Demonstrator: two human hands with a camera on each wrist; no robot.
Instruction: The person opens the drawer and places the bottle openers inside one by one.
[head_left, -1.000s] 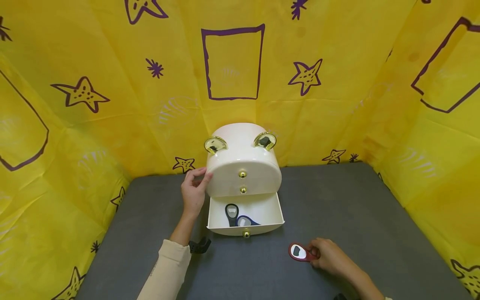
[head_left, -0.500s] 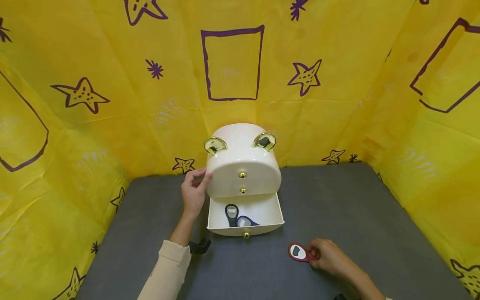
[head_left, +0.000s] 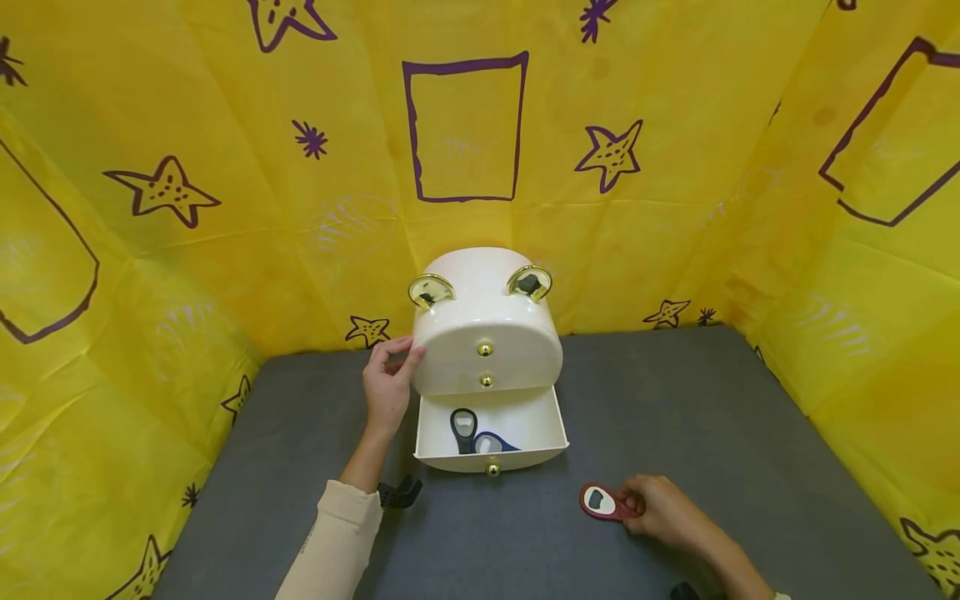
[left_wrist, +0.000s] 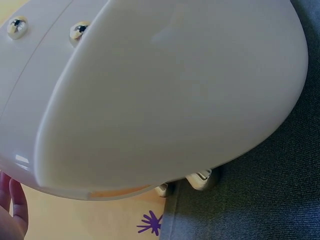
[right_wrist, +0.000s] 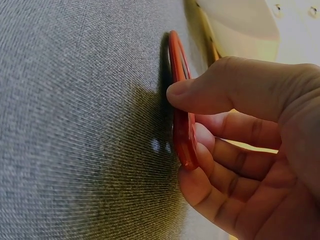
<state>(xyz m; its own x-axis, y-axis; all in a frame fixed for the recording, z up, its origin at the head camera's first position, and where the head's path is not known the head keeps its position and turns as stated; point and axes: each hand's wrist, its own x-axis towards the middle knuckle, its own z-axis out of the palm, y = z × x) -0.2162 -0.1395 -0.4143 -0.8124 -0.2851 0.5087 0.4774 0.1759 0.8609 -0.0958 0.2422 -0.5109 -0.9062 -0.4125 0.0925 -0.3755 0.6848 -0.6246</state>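
A red bottle opener (head_left: 592, 502) with a pale metal insert is pinched by its handle in my right hand (head_left: 660, 512), low over the grey table. In the right wrist view, thumb and fingertips grip the red opener (right_wrist: 184, 135), seen edge-on near the cloth. My left hand (head_left: 387, 387) touches the left side of a white drawer cabinet (head_left: 487, 321) with its thumb and fingers. The cabinet's bottom drawer (head_left: 528, 417) is pulled out. Inside it lie a black bottle opener (head_left: 464, 423) and a blue-edged bottle opener (head_left: 489, 443), its lower part hidden by the drawer front.
The cabinet has round gold knobs (head_left: 485, 349) and two gold ear-like fittings (head_left: 530, 282) on top. It stands at the back of the dark grey table (head_left: 660, 400). Yellow cloth walls (head_left: 675, 217) with purple drawings enclose the back and both sides.
The red bottle opener in my right hand has shifted very slightly right and its face has tipped a little. My left hand, the cabinet and the drawer look unchanged.
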